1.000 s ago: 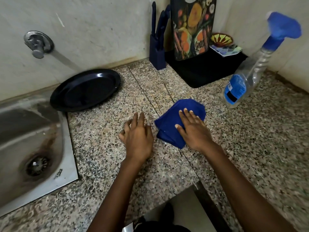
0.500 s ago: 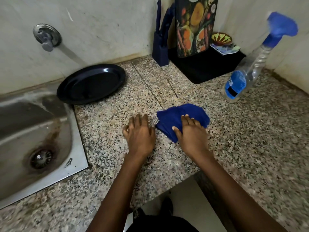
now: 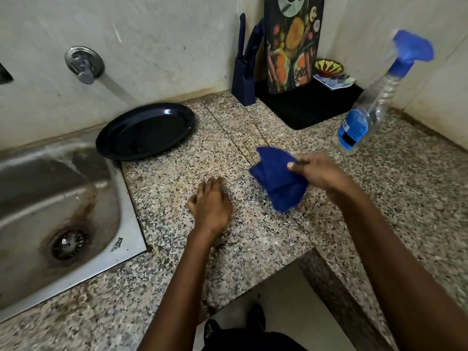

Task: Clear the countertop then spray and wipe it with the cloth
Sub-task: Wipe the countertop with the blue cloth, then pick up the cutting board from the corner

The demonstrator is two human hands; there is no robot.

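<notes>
head view, right hand [image 3: 321, 171] gripping blurred cloth [image 3: 277, 179], fingers hidden

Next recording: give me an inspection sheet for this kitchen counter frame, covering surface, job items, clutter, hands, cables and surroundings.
Surface: speckled granite countertop, middle bare; whether wet cannot be told.
Job's things: blue cloth bunched, held above the counter; spray bottle upright to the right.
Clutter: dark plate by the sink; knife block, cutting board and black tray at the back wall, small patterned bowl on the tray.
Hands: right hand pinching the cloth; left hand resting on the counter, holding nothing.
Cables: nothing seen.
Surroundings: steel sink with stained drain on the left; wall tap above.
</notes>
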